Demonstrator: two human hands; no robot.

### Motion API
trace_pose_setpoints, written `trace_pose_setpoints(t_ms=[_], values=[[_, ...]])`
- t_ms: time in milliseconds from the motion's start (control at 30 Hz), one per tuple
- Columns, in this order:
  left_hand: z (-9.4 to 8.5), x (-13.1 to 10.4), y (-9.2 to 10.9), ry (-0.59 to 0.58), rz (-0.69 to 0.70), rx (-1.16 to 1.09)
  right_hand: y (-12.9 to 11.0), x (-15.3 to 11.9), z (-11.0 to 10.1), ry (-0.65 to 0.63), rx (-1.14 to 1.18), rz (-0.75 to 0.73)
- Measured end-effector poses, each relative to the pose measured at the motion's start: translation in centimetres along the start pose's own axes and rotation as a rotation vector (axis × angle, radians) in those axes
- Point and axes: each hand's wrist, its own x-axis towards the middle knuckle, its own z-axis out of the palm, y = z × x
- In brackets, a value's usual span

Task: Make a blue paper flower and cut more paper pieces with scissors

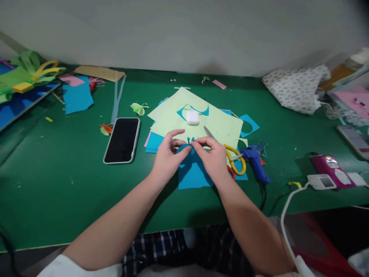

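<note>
My left hand (170,156) and my right hand (210,156) meet over the middle of the table. Between their thumbs and fingertips they pinch a small blue paper cutout (182,147) with two thin prongs sticking up. My fingers cover much of its shape. Below lies a blue paper sheet (193,177), and pale green sheets (221,123) are stacked behind. Beside my right hand are scissors (238,169) with yellow and red handles, the blades pointing away from me. A pale green paper butterfly (138,109) rests at the back left.
A phone (122,140) lies left, a white earbud case (192,117) on the green sheets. Right of the scissors is a blue glue gun (256,163) with its cord. Farther right are a magenta device (331,167), a second phone (354,140) and a patterned bag (296,86).
</note>
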Motion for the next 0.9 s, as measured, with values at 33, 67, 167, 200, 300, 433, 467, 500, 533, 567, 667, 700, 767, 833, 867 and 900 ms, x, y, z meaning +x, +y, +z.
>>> trace_pose_setpoints(t_ms=[33, 67, 167, 200, 300, 433, 467, 500, 533, 567, 667, 700, 767, 833, 867, 900], values=[[0.00, 0.00, 0.00, -0.001, -0.002, -0.004, -0.02, 0.02, 0.01, -0.001, 0.010, 0.005], [0.01, 0.00, 0.00, -0.004, -0.004, -0.008, -0.03, 0.04, 0.02, -0.001, 0.019, 0.008], [0.02, -0.01, 0.03, -0.005, -0.014, -0.017, -0.06, 0.05, 0.02, -0.003, 0.039, 0.011], [0.03, -0.02, 0.05, -0.004, -0.018, -0.018, -0.06, 0.04, 0.01, -0.005, 0.042, 0.010], [0.03, -0.04, 0.14, 0.000, -0.028, -0.018, -0.03, 0.03, -0.04, -0.009, 0.045, 0.008], [0.03, -0.07, 0.24, -0.004, -0.030, -0.018, 0.04, 0.05, 0.03, -0.016, 0.037, 0.017], [0.03, -0.07, 0.25, -0.004, -0.030, -0.017, 0.07, 0.06, 0.07, -0.015, 0.036, 0.018], [0.03, -0.06, 0.25, -0.003, -0.031, -0.015, 0.10, 0.06, 0.11, -0.014, 0.037, 0.017], [0.03, -0.05, 0.24, -0.001, -0.032, -0.014, 0.14, 0.05, 0.15, -0.012, 0.038, 0.017], [0.02, -0.03, 0.22, 0.000, -0.032, -0.013, 0.18, 0.05, 0.17, -0.011, 0.036, 0.017], [-0.06, 0.06, 0.07, 0.005, -0.019, -0.007, 0.31, 0.03, 0.16, -0.024, -0.004, 0.024], [-0.10, 0.08, 0.02, 0.008, -0.008, -0.002, 0.35, 0.03, 0.14, -0.033, -0.025, 0.023], [-0.17, 0.09, -0.06, 0.014, 0.024, 0.023, 0.42, 0.03, 0.08, -0.049, -0.067, 0.010], [-0.22, 0.05, -0.07, 0.020, 0.067, 0.072, 0.49, 0.04, 0.02, -0.054, -0.094, -0.010], [-0.24, 0.01, -0.03, 0.023, 0.089, 0.104, 0.52, 0.04, 0.00, -0.057, -0.101, -0.020], [-0.25, -0.02, 0.01, 0.030, 0.110, 0.137, 0.55, 0.04, -0.01, -0.060, -0.105, -0.028]])
